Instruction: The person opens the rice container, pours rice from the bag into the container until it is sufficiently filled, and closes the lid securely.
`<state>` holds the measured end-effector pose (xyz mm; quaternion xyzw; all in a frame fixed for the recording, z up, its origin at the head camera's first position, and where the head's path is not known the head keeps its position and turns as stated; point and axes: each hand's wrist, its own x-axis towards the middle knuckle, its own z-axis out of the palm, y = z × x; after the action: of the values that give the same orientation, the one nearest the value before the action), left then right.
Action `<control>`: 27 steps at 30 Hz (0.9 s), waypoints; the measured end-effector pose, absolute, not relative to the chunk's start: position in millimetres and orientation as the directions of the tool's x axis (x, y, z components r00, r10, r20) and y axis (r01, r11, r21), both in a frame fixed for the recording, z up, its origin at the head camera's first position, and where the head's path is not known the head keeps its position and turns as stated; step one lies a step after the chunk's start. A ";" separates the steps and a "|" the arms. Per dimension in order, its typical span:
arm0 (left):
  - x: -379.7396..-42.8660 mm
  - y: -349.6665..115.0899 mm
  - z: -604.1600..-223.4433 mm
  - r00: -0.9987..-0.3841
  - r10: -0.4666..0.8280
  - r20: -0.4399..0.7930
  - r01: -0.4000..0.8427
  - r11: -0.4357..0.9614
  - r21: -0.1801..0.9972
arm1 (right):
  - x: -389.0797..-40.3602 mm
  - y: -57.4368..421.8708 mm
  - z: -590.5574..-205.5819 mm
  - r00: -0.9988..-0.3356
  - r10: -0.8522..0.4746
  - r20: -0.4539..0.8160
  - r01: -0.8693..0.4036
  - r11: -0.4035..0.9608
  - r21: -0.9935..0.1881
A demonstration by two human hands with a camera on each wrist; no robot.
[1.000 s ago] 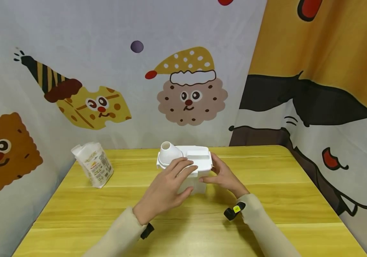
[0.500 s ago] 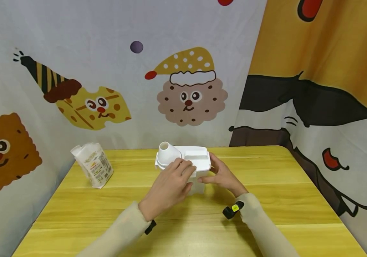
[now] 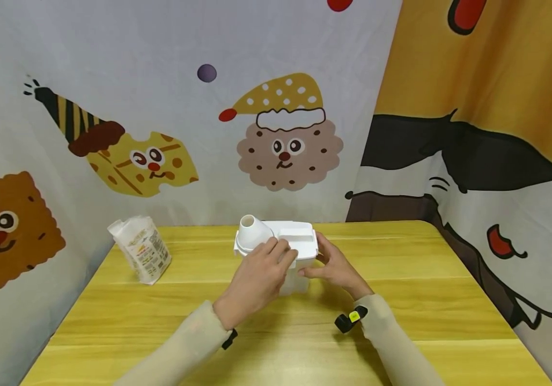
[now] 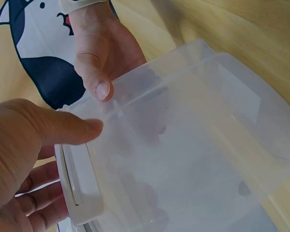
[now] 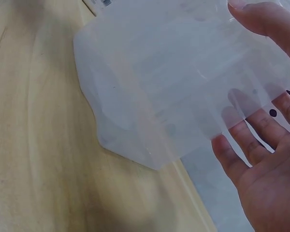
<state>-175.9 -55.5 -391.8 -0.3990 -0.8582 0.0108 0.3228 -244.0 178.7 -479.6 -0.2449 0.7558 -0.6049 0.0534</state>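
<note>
A translucent plastic storage container [image 3: 300, 280] stands near the middle of the table, topped by a white lid [image 3: 306, 248] with a cone-shaped cup [image 3: 254, 231] at its left. My left hand [image 3: 262, 273] pinches the lid's front edge. In the left wrist view its thumb lies against the container wall [image 4: 193, 145], while the fingers reach past the white latch [image 4: 79, 181]. My right hand [image 3: 336, 267] holds the container at its right front corner, thumb in front and fingers along the side. The right wrist view shows those fingertips [image 5: 222, 145] against the clear wall.
A white printed bag [image 3: 141, 250] stands at the left of the wooden table [image 3: 401, 300]. Behind the table hangs a curtain [image 3: 169, 96] with cartoon figures. Each wrist wears a small black camera [image 3: 348, 320].
My left hand, held with extended fingers over the lid's front, has moved slightly right and curled its fingers at the edge. The right hand keeps its hold on the container.
</note>
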 end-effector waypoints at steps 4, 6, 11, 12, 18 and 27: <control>-178.6 -53.9 -392.2 -0.463 0.699 0.545 0.681 0.674 -0.286 | -243.5 180.3 -481.5 -0.870 -0.432 0.236 -0.321 0.135 -0.937; -179.7 -53.5 -391.9 -0.464 0.702 0.541 0.678 0.674 -0.293 | -243.5 180.7 -482.6 -0.868 -0.432 0.243 -0.326 0.129 -0.936; -179.2 -54.1 -388.9 -0.474 0.707 0.525 0.667 0.677 -0.310 | -243.7 179.1 -484.9 -0.864 -0.439 0.246 -0.324 0.112 -0.939; -178.9 -54.3 -388.0 -0.476 0.709 0.521 0.666 0.677 -0.313 | -243.7 178.6 -485.3 -0.864 -0.439 0.245 -0.322 0.110 -0.940; -178.0 -51.6 -382.2 -0.458 0.746 0.484 0.652 0.652 -0.388 | -243.1 177.5 -484.8 -0.868 -0.439 0.231 -0.306 0.109 -0.946; -178.7 -48.2 -378.6 -0.427 0.785 0.449 0.616 0.616 -0.491 | -245.7 178.9 -487.7 -0.865 -0.437 0.247 -0.329 0.121 -0.937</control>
<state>-178.7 -48.2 -378.6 -0.4193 -0.8351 0.1272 0.3326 -245.7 178.9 -487.7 -0.2562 0.7473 -0.6116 0.0443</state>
